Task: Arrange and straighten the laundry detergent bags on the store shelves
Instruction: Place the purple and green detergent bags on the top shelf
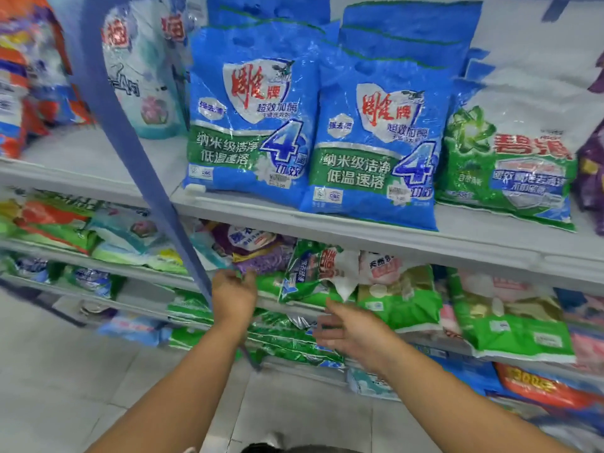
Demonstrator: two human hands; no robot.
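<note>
- The left hand (233, 294) reaches to the second shelf (294, 305), at its left end beside the blue upright post (130, 132); its fingers are curled and pinch the corner of a green detergent bag (268, 284) lying there.
- The right hand (349, 331) hovers in front of the same shelf's front edge, fingers loosely spread and holding nothing; it is blurred, and its fingertips are near a tilted green-and-white bag (313, 273).
- That tilted bag leans askew on the pile, with a purple bag (258, 253) just behind and to the left of it.
- To the right on the second shelf lie pink-and-green bags (510, 322), flat and overhanging the front edge.
- On the top shelf (392, 237) two blue bags (248, 125) stand upright side by side at the front edge, the right one overlapping the left; more blue bags stand behind them.
- A green-and-white bag (506, 165) leans just beside them toward the right end of the top shelf.
- A pale teal bag (143, 67) stands behind the post at the left.
- Lower shelves carry further green, blue and orange bags (529, 387).
</note>
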